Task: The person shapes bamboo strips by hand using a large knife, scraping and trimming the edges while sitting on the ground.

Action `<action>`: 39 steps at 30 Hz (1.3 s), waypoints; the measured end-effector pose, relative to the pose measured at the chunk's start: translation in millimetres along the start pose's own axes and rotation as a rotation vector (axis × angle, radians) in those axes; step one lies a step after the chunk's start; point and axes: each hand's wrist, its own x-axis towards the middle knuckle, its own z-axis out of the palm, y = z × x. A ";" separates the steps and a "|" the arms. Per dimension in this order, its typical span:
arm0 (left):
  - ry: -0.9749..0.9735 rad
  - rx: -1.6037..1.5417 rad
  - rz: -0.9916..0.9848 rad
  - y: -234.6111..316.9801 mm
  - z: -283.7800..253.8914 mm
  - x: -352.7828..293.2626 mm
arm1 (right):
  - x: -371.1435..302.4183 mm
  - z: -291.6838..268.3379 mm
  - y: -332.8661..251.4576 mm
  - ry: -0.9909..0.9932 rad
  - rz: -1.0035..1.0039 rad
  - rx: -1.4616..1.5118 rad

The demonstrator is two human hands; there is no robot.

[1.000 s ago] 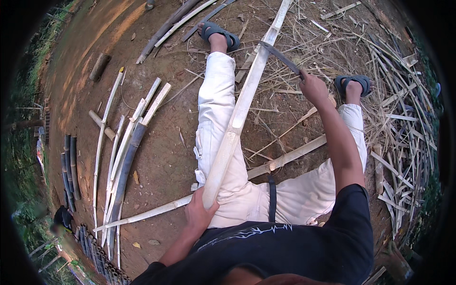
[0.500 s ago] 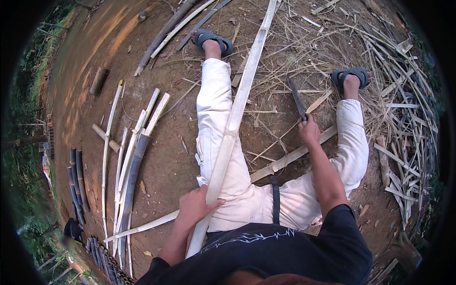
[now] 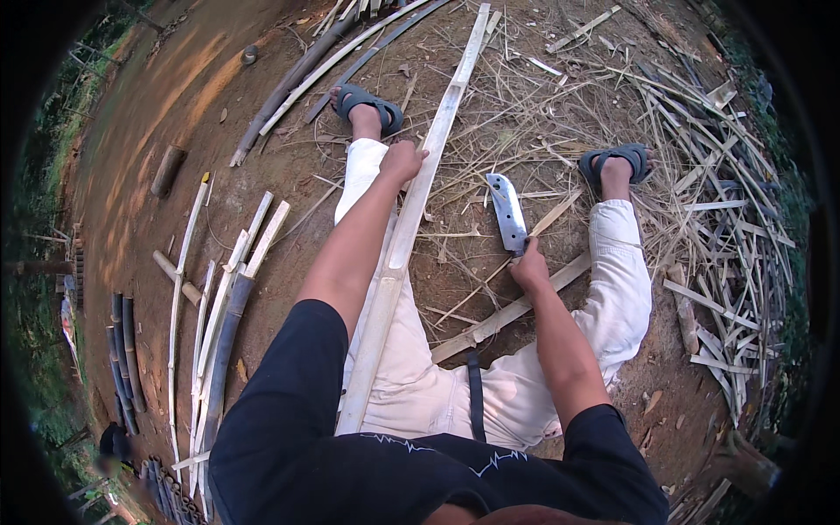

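A long split bamboo strip (image 3: 420, 188), pale inside with visible nodes, slants across my left thigh from my waist to beyond my feet. My left hand (image 3: 404, 162) is closed at the strip's left edge, near my left foot, with the arm stretched forward. In my right hand (image 3: 529, 269) I hold a cleaver (image 3: 507, 213) by its handle. Its broad, shiny blade, pierced with several holes, points away from me above the ground between my legs. The cleaver is apart from the strip. Below my right hand a shorter bamboo piece (image 3: 516, 308) lies across the ground.
Several split bamboo lengths (image 3: 229, 341) lie at the left, with dark bamboo poles (image 3: 131, 354) farther left. A short log (image 3: 168, 171) rests on the dirt. Thin shavings (image 3: 525, 114) cover the ground ahead, and a heap of strips (image 3: 717, 236) lines the right side.
My left hand has moved from the strip's near part forward along it, the arm now extended. The cleaver has turned, showing its broad face, and my right hand is slightly lower and farther left.
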 end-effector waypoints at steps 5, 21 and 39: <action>0.080 0.138 0.109 -1.6 -10.5 -9.8 | 19.4 2.9 1.4 0.011 0.015 0.069; -0.134 0.283 0.017 10.6 -22.7 -212.5 | 15.7 10.5 -3.8 0.055 0.018 0.113; -0.736 -1.313 -0.229 -38.8 -52.7 -203.5 | 8.6 11.9 1.1 0.063 -0.064 0.088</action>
